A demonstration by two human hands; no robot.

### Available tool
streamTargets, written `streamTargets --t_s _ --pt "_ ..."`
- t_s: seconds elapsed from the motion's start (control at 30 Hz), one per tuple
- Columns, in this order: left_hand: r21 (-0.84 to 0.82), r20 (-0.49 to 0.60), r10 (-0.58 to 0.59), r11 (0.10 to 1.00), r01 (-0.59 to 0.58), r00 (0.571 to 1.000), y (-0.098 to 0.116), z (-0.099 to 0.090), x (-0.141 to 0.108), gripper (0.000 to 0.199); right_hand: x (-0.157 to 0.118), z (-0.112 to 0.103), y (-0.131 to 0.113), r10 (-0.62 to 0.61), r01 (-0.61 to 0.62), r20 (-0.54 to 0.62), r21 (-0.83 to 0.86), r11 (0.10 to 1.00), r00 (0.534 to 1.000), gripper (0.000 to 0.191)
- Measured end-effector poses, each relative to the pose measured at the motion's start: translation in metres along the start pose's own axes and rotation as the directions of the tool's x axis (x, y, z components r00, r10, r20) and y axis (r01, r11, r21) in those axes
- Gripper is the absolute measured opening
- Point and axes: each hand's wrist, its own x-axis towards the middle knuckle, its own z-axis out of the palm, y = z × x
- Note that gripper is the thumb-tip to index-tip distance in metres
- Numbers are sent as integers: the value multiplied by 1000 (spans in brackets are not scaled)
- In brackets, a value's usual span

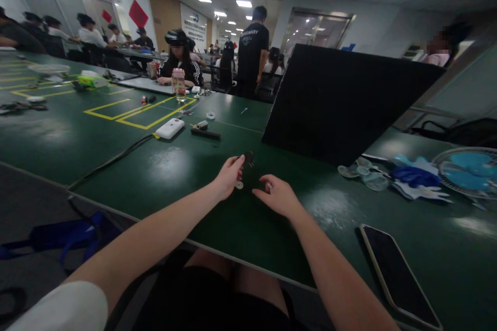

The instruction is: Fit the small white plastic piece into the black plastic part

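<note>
Pinched between thumb and fingers of my left hand (229, 176) is a small dark pronged part (249, 158), roundish and flat, with short thin prongs on its right side. Just below that hand, a small pale ring-shaped piece (239, 185) lies on the green table (217, 222). My right hand (277, 194) hovers to the right of it, thumb and forefinger apart and the other fingers curled. A tiny whitish spot shows among those curled fingers; I cannot tell what it is. The two hands do not touch.
A large black panel (341, 103) stands tilted at the back right. Rightward lie a phone (399, 274), blue-and-white gloves (419, 176) and a fan (469, 170). Ahead are a white power strip (170, 128), a dark bar (205, 134) and a bottle (179, 85). A person sits opposite.
</note>
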Motion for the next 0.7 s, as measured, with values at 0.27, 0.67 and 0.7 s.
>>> streamTargets --t_s 0.27,0.67,0.7 --pt "-86 172 -8 996 23 985 2 7 3 47 7 8 -8 -106 113 68 -109 988 992 29" --pt "-100 -349 179 969 -226 920 45 -38 30 43 7 -21 35 355 -211 -211 501 840 911 33" --pt "18 -298 206 977 -210 932 40 -35 26 45 7 -22 35 389 -200 -245 556 807 888 34"
